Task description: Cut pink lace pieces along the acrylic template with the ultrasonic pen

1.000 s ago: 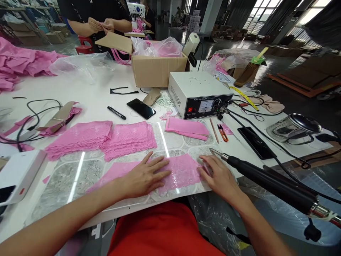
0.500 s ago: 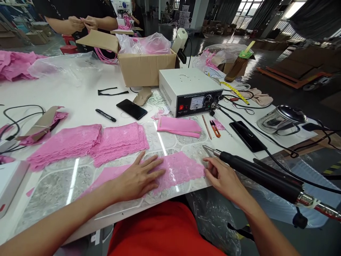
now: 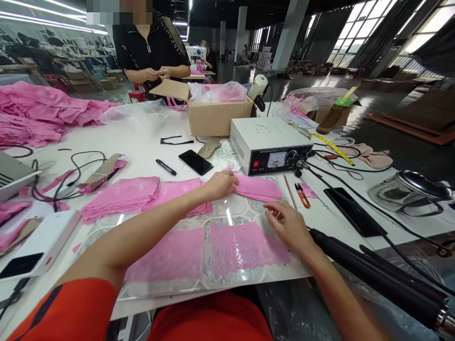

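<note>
My left hand [image 3: 221, 184] reaches across to the left end of a stack of folded pink fabric strips [image 3: 259, 186], its bent fingers closed at the edge. Near the stack's front right corner hovers my right hand [image 3: 288, 224], its fingers loosely curved and apart, holding nothing visible. Two pink lace pieces lie flat in front of me on a clear sheet: a left piece [image 3: 174, 254] and a right piece [image 3: 241, 247], a narrow gap between them. A black handheld tool [image 3: 377, 279] lies beside and partly behind my right forearm.
Lace stacks [image 3: 122, 195] and a marker [image 3: 166, 166] lie left. A phone [image 3: 195, 162] and a control box [image 3: 272, 147] sit behind. Thread snips [image 3: 302, 195], a second phone [image 3: 353, 211] and a glass mug [image 3: 408, 192] are right. A co-worker [image 3: 152, 52] stands across the table.
My left hand has left the lace in front and moved up to the folded strips. My right hand has come nearer the strips. The view has tilted up.
</note>
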`<state>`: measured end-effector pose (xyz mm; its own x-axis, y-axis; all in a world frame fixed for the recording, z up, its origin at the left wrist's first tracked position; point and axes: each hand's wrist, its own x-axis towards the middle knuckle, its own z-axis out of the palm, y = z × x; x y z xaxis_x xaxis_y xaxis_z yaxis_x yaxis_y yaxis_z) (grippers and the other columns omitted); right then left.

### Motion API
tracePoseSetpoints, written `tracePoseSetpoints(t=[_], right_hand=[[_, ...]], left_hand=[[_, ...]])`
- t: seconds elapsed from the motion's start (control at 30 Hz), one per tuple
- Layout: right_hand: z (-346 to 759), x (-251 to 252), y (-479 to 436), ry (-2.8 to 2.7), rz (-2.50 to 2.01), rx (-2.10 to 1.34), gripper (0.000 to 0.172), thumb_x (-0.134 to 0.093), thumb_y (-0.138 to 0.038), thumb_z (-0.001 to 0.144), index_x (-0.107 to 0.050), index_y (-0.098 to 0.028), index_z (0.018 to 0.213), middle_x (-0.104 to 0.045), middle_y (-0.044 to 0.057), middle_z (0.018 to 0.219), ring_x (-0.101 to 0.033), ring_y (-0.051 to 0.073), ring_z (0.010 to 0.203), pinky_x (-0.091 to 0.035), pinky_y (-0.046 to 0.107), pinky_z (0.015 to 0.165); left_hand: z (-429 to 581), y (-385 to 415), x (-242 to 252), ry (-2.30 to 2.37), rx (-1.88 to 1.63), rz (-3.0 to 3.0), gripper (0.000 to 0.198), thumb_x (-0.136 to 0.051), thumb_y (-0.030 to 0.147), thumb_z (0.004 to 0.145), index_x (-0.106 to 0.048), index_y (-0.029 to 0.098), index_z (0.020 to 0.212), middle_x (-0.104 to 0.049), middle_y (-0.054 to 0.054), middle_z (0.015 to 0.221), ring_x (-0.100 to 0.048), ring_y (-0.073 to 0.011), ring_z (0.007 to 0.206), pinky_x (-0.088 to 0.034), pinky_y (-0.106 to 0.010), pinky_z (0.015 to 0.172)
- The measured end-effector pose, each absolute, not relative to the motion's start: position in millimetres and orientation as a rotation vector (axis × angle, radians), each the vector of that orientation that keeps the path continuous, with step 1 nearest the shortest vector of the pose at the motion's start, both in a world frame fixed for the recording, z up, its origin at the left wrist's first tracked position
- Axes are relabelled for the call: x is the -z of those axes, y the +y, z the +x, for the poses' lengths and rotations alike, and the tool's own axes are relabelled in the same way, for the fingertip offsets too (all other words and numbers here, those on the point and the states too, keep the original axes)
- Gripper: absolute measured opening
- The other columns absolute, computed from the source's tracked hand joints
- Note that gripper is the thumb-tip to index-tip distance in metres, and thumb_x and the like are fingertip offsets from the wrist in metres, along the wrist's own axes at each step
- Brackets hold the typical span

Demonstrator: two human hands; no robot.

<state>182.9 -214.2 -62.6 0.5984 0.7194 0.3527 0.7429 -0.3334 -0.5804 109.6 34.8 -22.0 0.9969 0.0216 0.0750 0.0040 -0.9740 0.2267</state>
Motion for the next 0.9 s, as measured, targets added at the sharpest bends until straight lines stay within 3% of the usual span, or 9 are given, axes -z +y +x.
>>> tracePoseSetpoints(t=[0.2, 0.43, 0.73, 0.9], right_hand=[[212, 68, -196, -1.146, -2.189, 0.146, 0.02, -0.053, -0.023, 0.084, -0.069, -0.021, 0.096, -0.069, 0.005, 0.093, -0.063, 0.017, 0.075, -0.051, 0.032, 0.069], [227, 74, -182, -1.146, -2.284, 0.285, 0.022, -0.055, -0.021, 0.084, -0.071, -0.022, 0.1, -0.068, 0.008, 0.102, -0.062, 0.023, 0.093, -0.049, 0.036, 0.08], [232, 79, -157, -1.238, -2.303, 0.38, 0.021, -0.063, -0.029, 0.082, -0.07, -0.02, 0.099, -0.068, 0.01, 0.103, -0.059, 0.026, 0.098, -0.047, 0.038, 0.084], [232, 82, -154, -1.216, -2.291, 0.429, 0.019, -0.054, -0.026, 0.086, -0.07, -0.02, 0.093, -0.069, 0.01, 0.099, -0.059, 0.026, 0.095, -0.045, 0.037, 0.083]], left_hand=[[136, 48, 33, 0.07, 0.013, 2.966, 0.033, -0.06, 0.035, 0.097, -0.058, 0.016, 0.124, -0.06, -0.01, 0.125, -0.062, -0.0224, 0.107, -0.055, -0.044, 0.091], [138, 49, 34, 0.065, 0.063, 2.956, 0.034, -0.06, 0.035, 0.097, -0.058, 0.016, 0.125, -0.06, -0.01, 0.124, -0.062, -0.0226, 0.107, -0.055, -0.044, 0.09], [156, 64, 26, 0.058, 0.051, 2.84, 0.035, -0.06, 0.035, 0.097, -0.057, 0.016, 0.125, -0.06, -0.01, 0.124, -0.063, -0.0225, 0.106, -0.055, -0.043, 0.09], [162, 71, 23, 0.029, 0.04, 2.717, 0.035, -0.06, 0.036, 0.096, -0.058, 0.016, 0.125, -0.06, -0.01, 0.124, -0.063, -0.0228, 0.106, -0.056, -0.043, 0.09]])
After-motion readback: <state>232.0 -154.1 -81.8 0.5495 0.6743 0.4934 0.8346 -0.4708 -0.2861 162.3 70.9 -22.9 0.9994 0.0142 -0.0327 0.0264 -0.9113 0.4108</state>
